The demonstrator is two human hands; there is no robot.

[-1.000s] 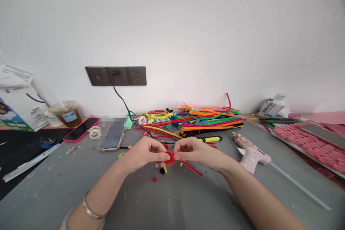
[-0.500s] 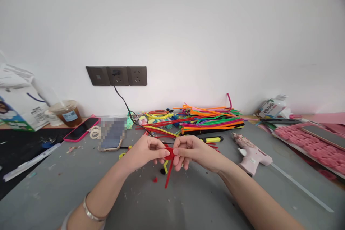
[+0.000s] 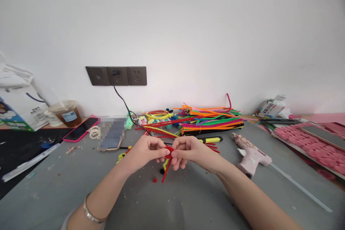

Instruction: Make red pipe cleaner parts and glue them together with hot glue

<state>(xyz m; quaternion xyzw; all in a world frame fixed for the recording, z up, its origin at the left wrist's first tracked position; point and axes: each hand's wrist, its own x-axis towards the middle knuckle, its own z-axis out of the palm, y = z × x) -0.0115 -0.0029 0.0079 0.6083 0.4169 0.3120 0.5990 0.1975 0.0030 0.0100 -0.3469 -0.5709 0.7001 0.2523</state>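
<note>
Between my two hands, a red pipe cleaner (image 3: 166,171) is curled into a small flat coil at the top, and its loose end hangs down to the left. My left hand (image 3: 147,152) pinches the coil's left side with thumb and forefinger. On the coil's right side, my right hand (image 3: 187,152) has its thumb and fingers closed on it. Just beneath the hands lie a bent yellow pipe cleaner with a black end (image 3: 162,171) and a small red scrap (image 3: 155,179) on the grey table mat (image 3: 172,208).
Bundles of coloured pipe cleaners (image 3: 210,120) lie along the wall, with a yellow utility knife (image 3: 211,139) before them. At right rests a pink glue gun (image 3: 253,158) with a long glue stick. Phones (image 3: 81,129), a drink cup (image 3: 67,113) and a pink keyboard (image 3: 304,140) flank the mat.
The loose end of the red pipe cleaner has swung slightly left and up. My right hand has shifted a little to the left; both hands keep their hold.
</note>
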